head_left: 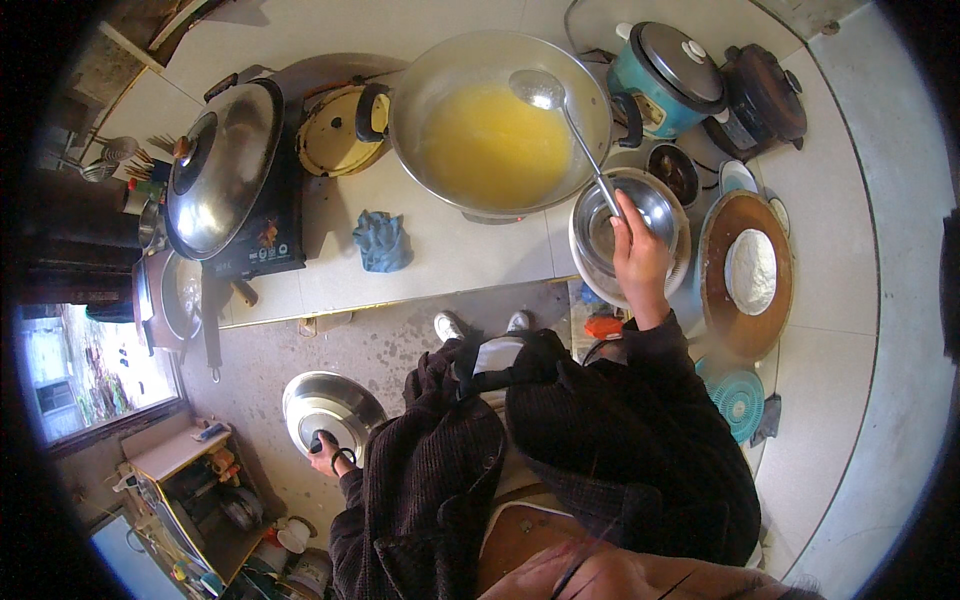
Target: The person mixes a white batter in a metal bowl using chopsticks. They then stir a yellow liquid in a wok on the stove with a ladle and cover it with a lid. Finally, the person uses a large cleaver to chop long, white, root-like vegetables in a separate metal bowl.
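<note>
My right hand (643,259) grips the handle of a metal skimmer (537,89). The skimmer's head is over the yellow liquid (499,146) in a large two-handled pan (401,112), near its upper right; whether it touches the liquid I cannot tell. Under the handle and my hand, a metal bowl (600,225) sits in a pale plastic basket (682,259). Low on the left, my left hand (325,454) holds a round metal lid (330,397) by its dark knob, out over the floor beside my body.
A crumpled blue cloth (382,241) lies before the pan. Left stands a lidded wok (225,169) on a black cooker (277,244), with a yellow enamel lid (341,131) beside it. Right are a turquoise rice cooker (664,82) and a wooden board (720,300) bearing a bowl of white powder (752,271).
</note>
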`<state>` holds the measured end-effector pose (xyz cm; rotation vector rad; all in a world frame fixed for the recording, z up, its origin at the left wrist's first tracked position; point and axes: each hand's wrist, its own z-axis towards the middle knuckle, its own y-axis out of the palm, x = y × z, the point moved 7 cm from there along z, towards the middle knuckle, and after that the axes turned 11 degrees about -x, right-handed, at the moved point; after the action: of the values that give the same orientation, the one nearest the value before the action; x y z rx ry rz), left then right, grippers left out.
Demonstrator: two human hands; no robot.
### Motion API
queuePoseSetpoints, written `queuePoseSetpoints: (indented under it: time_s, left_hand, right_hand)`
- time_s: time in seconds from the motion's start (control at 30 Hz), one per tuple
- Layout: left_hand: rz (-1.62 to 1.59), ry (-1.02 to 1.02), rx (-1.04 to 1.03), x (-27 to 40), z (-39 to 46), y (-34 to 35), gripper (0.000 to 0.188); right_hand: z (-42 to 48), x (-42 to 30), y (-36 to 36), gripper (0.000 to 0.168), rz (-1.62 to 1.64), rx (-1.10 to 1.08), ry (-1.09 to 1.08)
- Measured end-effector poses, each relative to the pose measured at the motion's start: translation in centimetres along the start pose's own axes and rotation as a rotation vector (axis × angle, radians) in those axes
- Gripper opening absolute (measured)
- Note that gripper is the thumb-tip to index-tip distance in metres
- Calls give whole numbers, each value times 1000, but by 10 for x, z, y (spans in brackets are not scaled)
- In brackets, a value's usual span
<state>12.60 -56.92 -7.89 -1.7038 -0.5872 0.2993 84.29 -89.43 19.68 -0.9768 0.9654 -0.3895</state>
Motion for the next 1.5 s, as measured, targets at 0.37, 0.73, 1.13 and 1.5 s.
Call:
queuePoseSetpoints:
  time_s: [0.37,0.73,1.13,1.5]
  left_hand:
    - [-9,29,13,-2,4,2,71]
    - [-5,10,31,-5,9,5,73]
    - [-26,24,-4,3,-1,-1,71]
    - [-14,28,-17,3,2,-1,73]
  right_hand:
    - [0,-1,0,35,-1,25,-33]
    - [0,-3,-2,35,11,-3,3]
    - [0,0,0,35,-4,-14,26]
    - [0,1,0,34,-4,6,-8]
